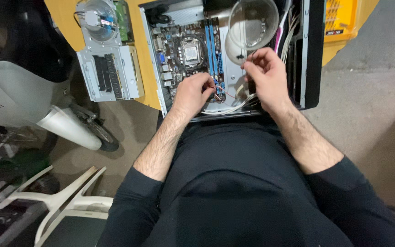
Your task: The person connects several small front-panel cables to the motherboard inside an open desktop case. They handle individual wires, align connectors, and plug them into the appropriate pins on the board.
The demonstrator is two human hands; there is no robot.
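An open computer case [314, 55] lies on a yellow table, with its motherboard [186, 50] facing up. My left hand [192, 93] rests on the board's near edge, fingertips pinching thin red and white wires [222, 91] by the blue slots. My right hand [266, 77] is raised a little to the right, thumb and fingers pinched on a thin wire that runs down toward a bundle of white cables [229, 109]. A clear plastic bowl [252, 23] sits in the case just beyond my right hand.
A cooler fan [99, 18] and a grey metal drive unit [110, 73] lie on the yellow table [65, 18] left of the case. A yellow crate [341, 18] stands at the far right. A white scooter [33, 105] and white chair frame [65, 196] are on the left.
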